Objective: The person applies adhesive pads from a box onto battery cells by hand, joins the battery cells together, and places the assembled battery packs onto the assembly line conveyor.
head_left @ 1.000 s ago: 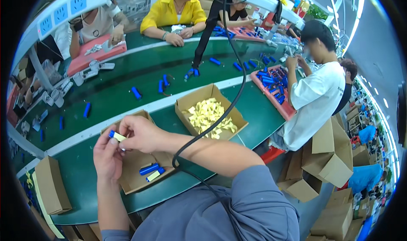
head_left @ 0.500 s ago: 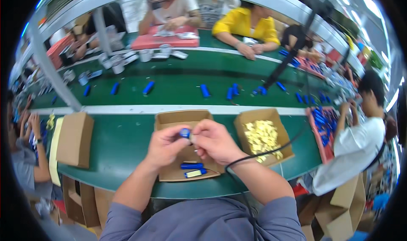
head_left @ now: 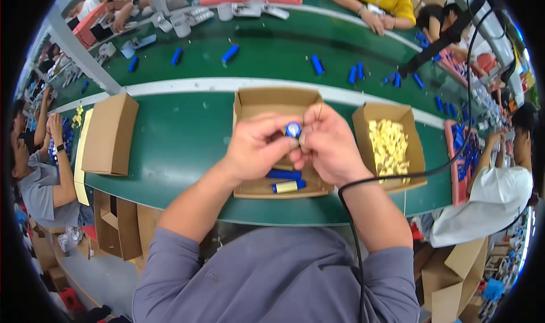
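Above the open box point(head_left: 278, 98) on the green tabletop point(head_left: 181, 135), both hands are close together. The left hand point(head_left: 255, 149) is clamped on one blue cylinder point(head_left: 293, 130); its round end shows, and the fingers hide most of its length, so whether it bears a yellow piece cannot be told. The right hand point(head_left: 332, 144) has its fingertips bunched against the cylinder's side; what they pinch, if anything, cannot be made out.

Inside the open box lie two more cylinders: a plain blue one point(head_left: 285, 174), partly covered by the hands, and, nearer the wearer, a yellow-labelled one point(head_left: 289, 186). The middle of the box floor is hidden by the hands.

Right of the open box stands one box point(head_left: 419, 135) of yellow pieces point(head_left: 389, 144), heaped too thickly to count; a black cable point(head_left: 409, 175) crosses its near side. Left of the open box is one brown carton point(head_left: 110, 132), beside a pale yellow strip point(head_left: 82, 169).

Beyond the open box, past one white rail point(head_left: 187, 86), three blue cylinders point(head_left: 230, 53) lie spaced out to its left; farther right, the ones near a black strap point(head_left: 423, 59) blur together and are hard to count.
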### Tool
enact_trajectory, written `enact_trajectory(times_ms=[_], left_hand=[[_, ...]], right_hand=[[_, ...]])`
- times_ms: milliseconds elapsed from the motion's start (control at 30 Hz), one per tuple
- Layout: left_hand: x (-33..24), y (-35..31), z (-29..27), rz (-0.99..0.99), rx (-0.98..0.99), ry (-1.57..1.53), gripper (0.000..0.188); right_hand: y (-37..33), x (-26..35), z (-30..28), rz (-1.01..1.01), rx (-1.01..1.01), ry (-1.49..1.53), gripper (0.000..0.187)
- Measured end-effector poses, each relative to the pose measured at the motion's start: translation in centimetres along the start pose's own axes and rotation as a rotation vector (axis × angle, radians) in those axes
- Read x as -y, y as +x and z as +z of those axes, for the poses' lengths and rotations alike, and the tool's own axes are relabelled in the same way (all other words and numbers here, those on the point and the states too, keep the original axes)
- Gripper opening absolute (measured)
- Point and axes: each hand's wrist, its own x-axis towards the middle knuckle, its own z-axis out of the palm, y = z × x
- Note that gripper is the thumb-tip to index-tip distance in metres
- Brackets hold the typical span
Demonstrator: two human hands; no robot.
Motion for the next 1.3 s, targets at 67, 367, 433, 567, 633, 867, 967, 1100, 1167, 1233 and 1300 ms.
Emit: enact_trajectory(times_ms=[67, 367, 433, 567, 633, 867, 967, 1100, 1167, 1233, 1300], left_hand=[[0.7, 0.2, -0.4, 0.000, 0.023, -0.011, 0.028], [0.7, -0.3, 0.4, -0.119, -0.017, -0.186, 0.030], [0.5, -0.5, 0.5, -0.099, -0.029, -0.160, 0.031], [0.5, -0.6, 0.4, -0.007, -0.025, -0.032, 0.030], [0.6, -0.5, 0.5, 0.016, -0.023, -0.017, 0.029], [0.4, -0.1, 0.0, -0.039, -0.049, -0.201, 0.031], [0.1, 0.1, -0.8, -0.118, -0.140, -0.340, 0.031], [0.2, 0.4, -0.8, -0.152, -0.111, -0.372, 0.029], [0.2, 0.3, -0.8, -0.176, -0.092, -0.368, 0.027], [0.4, 0.1, -0.9, -0.200, -0.085, -0.355, 0.024], [0.6, 0.1, -0.9, -0.225, -0.101, -0.344, 0.023]], right_hand=[[0.1, -0.2, 0.1, -0.048, -0.006, 0.003, 0.024], [-1.1, -0.9, -0.5, -0.087, -0.073, 0.027, 0.019], [-1.9, -0.3, -0.5, -0.108, -0.098, -0.008, 0.019], [-2.5, -0.6, 0.3, -0.194, -0.154, -0.107, 0.024], [-2.4, -0.7, 0.5, -0.184, -0.186, -0.099, 0.026], [-3.2, 0.2, -2.2, -0.358, -0.371, -0.432, 0.020], [-4.7, 3.9, -8.7, -0.460, -0.636, -0.916, 0.011], [-6.4, 7.2, -12.9, -0.025, -0.787, -1.724, 0.013], [-5.7, 6.3, -12.9, -0.281, -0.663, -1.728, 0.016], [-4.4, 5.0, -9.7, -0.435, -0.381, -1.409, 0.023], [-3.1, 2.8, -4.8, -0.351, -0.118, -1.037, 0.034]])
